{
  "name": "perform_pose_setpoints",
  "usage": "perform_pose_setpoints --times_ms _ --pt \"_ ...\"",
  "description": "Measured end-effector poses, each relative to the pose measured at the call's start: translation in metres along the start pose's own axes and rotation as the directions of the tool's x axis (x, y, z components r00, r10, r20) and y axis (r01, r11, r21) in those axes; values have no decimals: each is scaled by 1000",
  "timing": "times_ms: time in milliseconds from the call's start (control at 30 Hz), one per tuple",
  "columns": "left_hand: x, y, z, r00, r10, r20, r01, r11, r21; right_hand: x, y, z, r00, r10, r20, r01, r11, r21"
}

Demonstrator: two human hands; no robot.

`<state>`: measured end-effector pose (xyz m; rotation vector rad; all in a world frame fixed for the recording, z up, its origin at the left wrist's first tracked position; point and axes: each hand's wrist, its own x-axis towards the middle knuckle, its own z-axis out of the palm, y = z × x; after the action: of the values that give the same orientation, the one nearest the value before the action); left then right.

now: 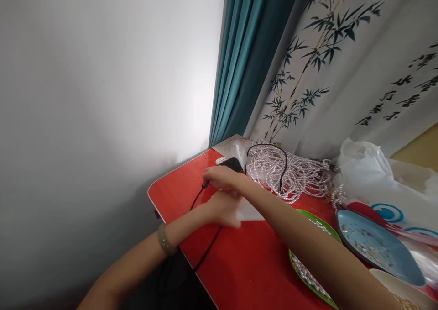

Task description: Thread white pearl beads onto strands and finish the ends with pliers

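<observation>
My right hand [218,176] reaches across from the lower right, its fingers closed around a black cable [196,199] near a thicker piece at the fingertips. Just below it, my left hand [224,208] is blurred, with a green bracelet [164,240] on the wrist. Its thumb points down, and its other fingers are partly hidden by my right forearm. A white sheet [253,212] lies beside the left hand; whether they touch is unclear. More of the cable shows below my left wrist, running over the table edge. Behind the right hand sits a black, phone-like object [232,164].
Strings of pale beads [301,175] are heaped at the back of the red table [239,269]. On the right are a green-rimmed plate [297,266] of beads, a blue plate [379,248] with small bits, and a white plastic bag [367,170]. A wall [102,95] borders the left.
</observation>
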<state>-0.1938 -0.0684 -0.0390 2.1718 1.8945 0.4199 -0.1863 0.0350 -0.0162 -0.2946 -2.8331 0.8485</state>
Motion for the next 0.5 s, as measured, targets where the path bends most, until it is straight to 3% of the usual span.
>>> perform_pose_setpoints --times_ms 67,133,233,367,500 --pt "-13 0 -12 984 166 59 -157 979 -132 -9 7 -13 999 -41 -36 40 998 -38" --pt "-29 -3 -26 978 198 64 -171 942 -288 -16 11 -22 993 -65 -96 60 997 -51" --pt "-50 -12 -48 994 100 -50 -111 840 -532 -22 8 -29 981 -68 -183 62 997 -42" --pt "-62 -25 -73 981 -113 -156 -60 591 -804 -27 -7 -42 973 -44 -226 46 999 4" --pt "-59 -33 -87 957 -267 -114 -3 382 -924 -32 -25 -58 976 -18 -216 4 998 -67"
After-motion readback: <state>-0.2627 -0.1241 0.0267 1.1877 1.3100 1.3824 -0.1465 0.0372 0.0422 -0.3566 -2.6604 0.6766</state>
